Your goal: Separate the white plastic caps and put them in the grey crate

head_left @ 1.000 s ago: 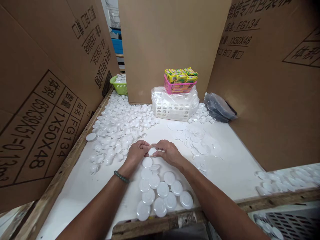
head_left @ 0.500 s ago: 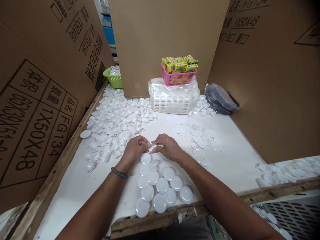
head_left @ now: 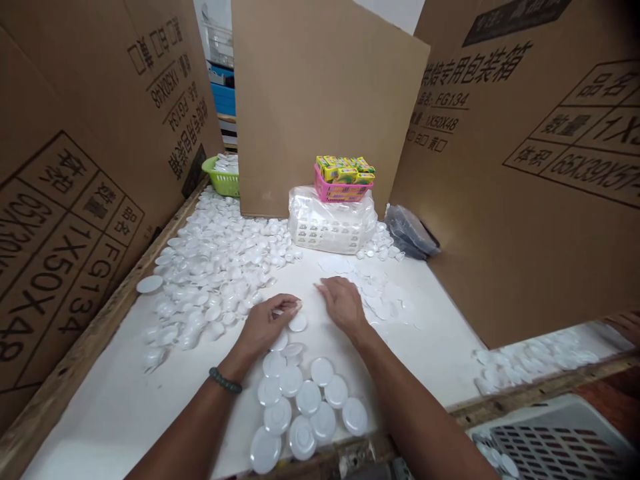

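My left hand, with a green bead bracelet at the wrist, is closed and pinches the edge of a small white saucer. To its right, my right hand is apart from the saucer, its fingers stretched out and holding nothing I can see. Below and between my forearms lie several white saucers in loose rows, reaching the table's front edge. One saucer is partly under my left hand. Just beyond my right hand spread thin flat white discs.
A large heap of small white plastic pieces covers the left side. At the back, a pink basket of yellow boxes sits on a plastic-wrapped pack. Cardboard sheets wall the table. Another person's hand shows far right.
My right hand has let go of the saucer and moved right, apart from my left hand, which keeps the saucer. The camera view has turned right.
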Demonstrator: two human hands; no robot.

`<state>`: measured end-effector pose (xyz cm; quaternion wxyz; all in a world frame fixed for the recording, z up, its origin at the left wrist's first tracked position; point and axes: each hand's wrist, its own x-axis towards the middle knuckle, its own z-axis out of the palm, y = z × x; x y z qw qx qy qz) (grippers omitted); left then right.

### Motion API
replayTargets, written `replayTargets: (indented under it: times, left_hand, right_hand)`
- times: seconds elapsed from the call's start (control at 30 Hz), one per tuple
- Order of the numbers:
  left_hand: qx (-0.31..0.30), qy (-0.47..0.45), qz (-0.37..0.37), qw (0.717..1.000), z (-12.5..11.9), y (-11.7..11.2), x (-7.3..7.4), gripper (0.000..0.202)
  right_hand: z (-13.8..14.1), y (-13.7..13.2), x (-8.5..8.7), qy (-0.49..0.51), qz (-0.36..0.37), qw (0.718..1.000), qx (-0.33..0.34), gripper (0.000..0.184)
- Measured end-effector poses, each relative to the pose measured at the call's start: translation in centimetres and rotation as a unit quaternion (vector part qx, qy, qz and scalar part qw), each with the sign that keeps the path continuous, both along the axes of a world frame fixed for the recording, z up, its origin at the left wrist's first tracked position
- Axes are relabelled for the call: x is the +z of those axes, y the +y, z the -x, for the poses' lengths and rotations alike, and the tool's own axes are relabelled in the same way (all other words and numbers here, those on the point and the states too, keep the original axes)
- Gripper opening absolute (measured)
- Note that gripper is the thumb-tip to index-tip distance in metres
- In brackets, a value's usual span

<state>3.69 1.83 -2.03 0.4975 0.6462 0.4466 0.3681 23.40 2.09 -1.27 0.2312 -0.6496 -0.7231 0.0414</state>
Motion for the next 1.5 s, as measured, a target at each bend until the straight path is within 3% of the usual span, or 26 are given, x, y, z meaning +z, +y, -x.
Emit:
replayTargets:
  times: [0.1,0.23,0.43,0.6,0.77,0.9,1.03,1.13,1.27,1.4,1.5]
  left_hand:
    - [-0.063,0.033,-0.014,0.997,-0.3,0.3,0.3,0.026]
    - [-0.080,0.052,-0.030,0.995,-0.3,0.7,0.2,0.027]
    - [-0.089,0.055,-0.016,0.994,-0.2,0.7,0.1,0.035]
    - [-0.051,0.047,-0.007,0.998,0.4,1.2,-0.2,0.026]
    - [0.012,0.105,-0.012,0.994,1.0,1.2,0.4,0.024]
    - [0.029,0.167,-0.074,0.983,1.0,0.3,0.9,0.024]
    - [0.039,0.191,-0.140,0.971,0.7,-0.2,0.9,0.021]
    - [0.053,0.184,-0.152,0.970,0.6,-0.1,0.3,0.016]
    - [0.089,0.170,-0.142,0.971,0.6,0.1,-0.5,0.011]
    - [0.101,0.192,-0.145,0.965,0.5,0.0,-1.0,0.012]
    - [0.102,0.196,-0.140,0.965,0.4,0.1,-1.1,0.018]
  right_hand:
    - [-1.7,1.0,-0.3,-0.123,0.006,0.991,-0.050,0.020]
    - [-2.6,1.8,-1.1,-0.173,0.006,0.985,-0.002,0.020]
    - [-0.5,2.1,-2.2,-0.055,-0.045,0.995,0.063,0.021]
    - [1.9,1.4,-1.9,0.062,-0.063,0.988,0.131,0.023]
    - [1.5,0.4,-1.4,0.005,-0.052,0.995,0.080,0.024]
    - [1.7,0.0,-1.2,0.015,-0.030,0.997,0.067,0.024]
    - [4.0,1.8,0.3,0.070,-0.045,0.988,0.134,0.023]
    - [6.6,4.3,1.5,0.068,-0.011,0.987,0.144,0.018]
    - [8.9,7.1,1.7,0.069,0.092,0.992,0.052,0.016]
    - [8.7,7.6,0.6,0.162,0.131,0.977,0.055,0.008]
    - [8.0,7.0,0.0,0.174,0.136,0.973,0.074,0.016]
